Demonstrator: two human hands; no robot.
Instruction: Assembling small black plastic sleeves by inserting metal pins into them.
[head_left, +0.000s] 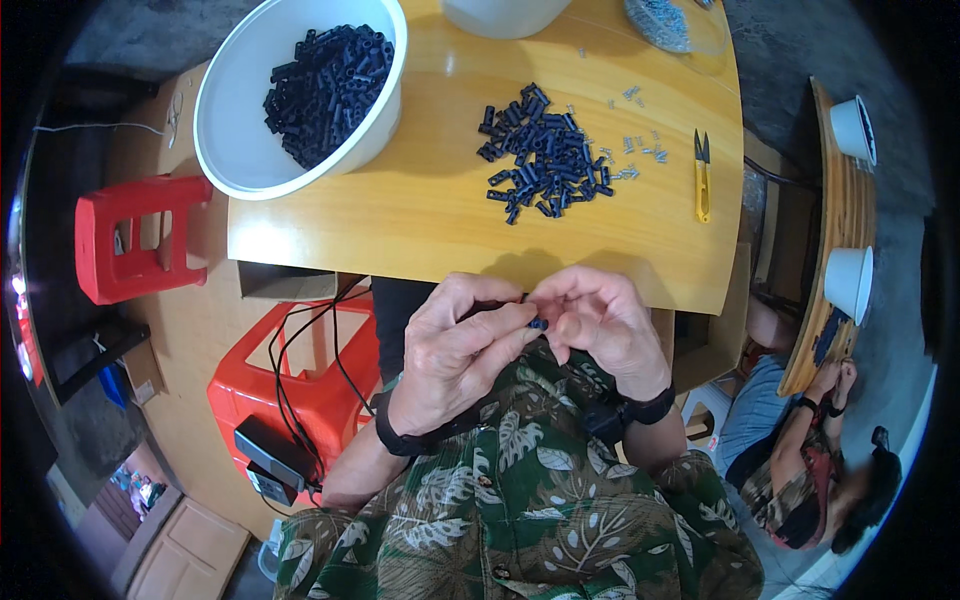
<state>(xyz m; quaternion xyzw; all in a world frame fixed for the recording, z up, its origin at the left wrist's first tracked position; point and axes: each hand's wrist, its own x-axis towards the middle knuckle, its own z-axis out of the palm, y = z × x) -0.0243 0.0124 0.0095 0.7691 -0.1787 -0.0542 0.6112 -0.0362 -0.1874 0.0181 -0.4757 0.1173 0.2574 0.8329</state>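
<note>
My left hand (455, 355) and my right hand (600, 325) meet just below the near edge of the wooden table (400, 215), fingertips pinched together on a small black plastic piece (538, 323). Most of the piece is hidden by my fingers. Each wrist wears a black band. On the table ahead lies a loose pile of the same black pieces (540, 152), with small silver metal bits (632, 150) scattered to its right. A white bowl (230, 150) at the far left holds many more black pieces (328, 90).
Yellow snips (702, 175) lie right of the pile. Red plastic stools (140, 240) (300, 390) stand at my left, one with black cables and a charger. Another person (810, 470) sits at the right by a second table with white cups (850, 280).
</note>
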